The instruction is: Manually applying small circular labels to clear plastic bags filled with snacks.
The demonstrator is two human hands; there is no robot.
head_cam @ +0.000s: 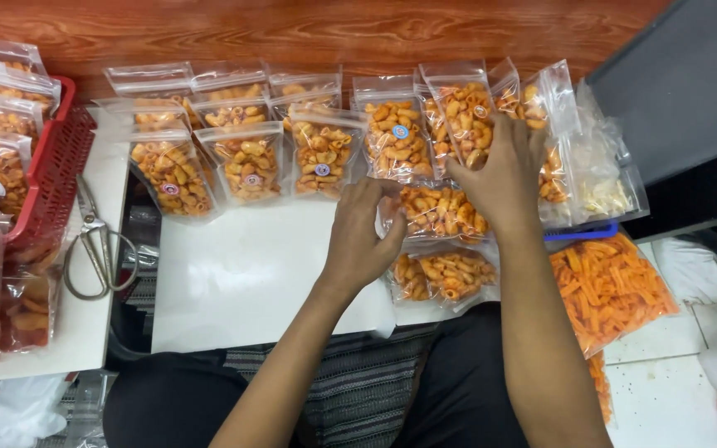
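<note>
Several clear zip pouches of orange macaroni snacks point(248, 158) lie in overlapping rows on a white board point(242, 282) over my lap. My left hand point(361, 236) pinches the left edge of a pouch point(441, 211) lying flat below the rows. My right hand point(504, 170) rests fingers spread on an upright pouch point(466, 120) at the right end of the rows, pressing on it. Another filled pouch point(446, 275) lies nearest me, under my right forearm.
A red basket point(60, 166) with more pouches stands at the left, with scissors point(93, 245) beside it on a white surface. A big bag of orange stick snacks point(612, 286) and a blue tray edge point(582, 233) sit at the right. Wooden wall behind.
</note>
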